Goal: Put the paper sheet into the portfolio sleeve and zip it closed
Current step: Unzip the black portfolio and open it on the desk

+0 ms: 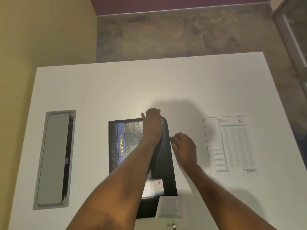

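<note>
A black leather portfolio (pixel 131 146) with a blue stripe reading "PORTFOLIO" lies closed on the white table (pixel 116 90). My left hand (pixel 153 125) rests flat on its far right corner, fingers curled over the top edge. My right hand (pixel 184 146) sits at the portfolio's right edge, its fingers pinched together at the zipper line; the zipper pull itself is too small to see. The printed paper sheet (pixel 230 143) lies flat on the table to the right, apart from both hands.
A grey hinged cable hatch (pixel 54 158) is set into the table at the left. A small white card or device (pixel 171 207) overlaps the portfolio's near right corner. A clear label pocket (pixel 153 187) is on the cover. Floor lies beyond the far edge.
</note>
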Action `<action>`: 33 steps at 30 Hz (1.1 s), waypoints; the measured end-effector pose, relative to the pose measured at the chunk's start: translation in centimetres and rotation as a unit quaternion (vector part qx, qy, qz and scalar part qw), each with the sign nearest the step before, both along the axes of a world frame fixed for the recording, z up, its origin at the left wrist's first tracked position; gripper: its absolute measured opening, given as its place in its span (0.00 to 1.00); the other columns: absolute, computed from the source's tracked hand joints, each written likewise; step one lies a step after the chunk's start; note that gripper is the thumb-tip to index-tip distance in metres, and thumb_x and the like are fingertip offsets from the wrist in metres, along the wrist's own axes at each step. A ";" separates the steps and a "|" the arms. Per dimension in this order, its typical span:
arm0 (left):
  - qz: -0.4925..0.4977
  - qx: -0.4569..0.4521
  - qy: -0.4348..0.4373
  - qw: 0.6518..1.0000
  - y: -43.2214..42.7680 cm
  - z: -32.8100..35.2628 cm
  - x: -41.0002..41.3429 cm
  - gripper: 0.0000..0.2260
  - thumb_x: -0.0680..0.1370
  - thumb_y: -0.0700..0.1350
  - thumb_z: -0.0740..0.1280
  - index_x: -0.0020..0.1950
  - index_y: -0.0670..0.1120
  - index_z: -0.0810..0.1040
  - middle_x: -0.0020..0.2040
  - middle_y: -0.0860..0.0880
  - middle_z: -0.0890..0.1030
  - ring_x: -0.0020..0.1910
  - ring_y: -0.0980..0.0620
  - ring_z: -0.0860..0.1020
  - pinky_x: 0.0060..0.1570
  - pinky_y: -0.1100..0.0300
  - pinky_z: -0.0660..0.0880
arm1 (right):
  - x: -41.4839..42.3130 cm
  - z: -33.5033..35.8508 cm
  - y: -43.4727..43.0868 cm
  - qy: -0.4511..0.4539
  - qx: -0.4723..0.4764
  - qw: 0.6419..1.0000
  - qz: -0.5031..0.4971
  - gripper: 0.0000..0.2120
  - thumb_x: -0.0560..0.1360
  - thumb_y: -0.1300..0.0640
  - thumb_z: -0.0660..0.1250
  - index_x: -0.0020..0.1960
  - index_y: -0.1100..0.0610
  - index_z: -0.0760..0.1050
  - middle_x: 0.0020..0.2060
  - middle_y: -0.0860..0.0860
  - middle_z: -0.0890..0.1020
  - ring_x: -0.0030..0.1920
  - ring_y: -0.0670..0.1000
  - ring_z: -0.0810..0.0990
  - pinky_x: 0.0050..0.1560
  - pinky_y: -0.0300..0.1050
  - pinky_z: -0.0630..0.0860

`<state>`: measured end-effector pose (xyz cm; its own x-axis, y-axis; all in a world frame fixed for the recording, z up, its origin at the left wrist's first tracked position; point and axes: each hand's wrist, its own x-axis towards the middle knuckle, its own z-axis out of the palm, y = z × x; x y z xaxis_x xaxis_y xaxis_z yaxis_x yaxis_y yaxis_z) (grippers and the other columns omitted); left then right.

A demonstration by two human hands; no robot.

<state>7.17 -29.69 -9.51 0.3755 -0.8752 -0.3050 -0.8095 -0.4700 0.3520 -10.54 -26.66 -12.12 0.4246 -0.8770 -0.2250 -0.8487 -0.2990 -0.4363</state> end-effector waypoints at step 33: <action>-0.233 0.120 0.004 0.965 28.2 0.8 -5.3 0.56 0.69 0.77 0.66 0.86 0.53 0.42 0.85 0.49 0.36 0.84 0.42 0.35 0.74 0.23 0.41 | -6.9 3.4 16.0 -0.052 0.050 0.991 -0.112 0.09 0.80 0.53 0.65 0.44 0.53 0.81 0.43 0.47 0.81 0.41 0.52 0.79 0.42 0.47 0.75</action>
<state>1.87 -1.54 -8.69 -0.0446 -0.8527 -0.5205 -0.9499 -0.1251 0.2864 -17.43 -10.70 -8.70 0.2465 -0.9273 -0.2819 -0.8380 -0.0579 -0.5425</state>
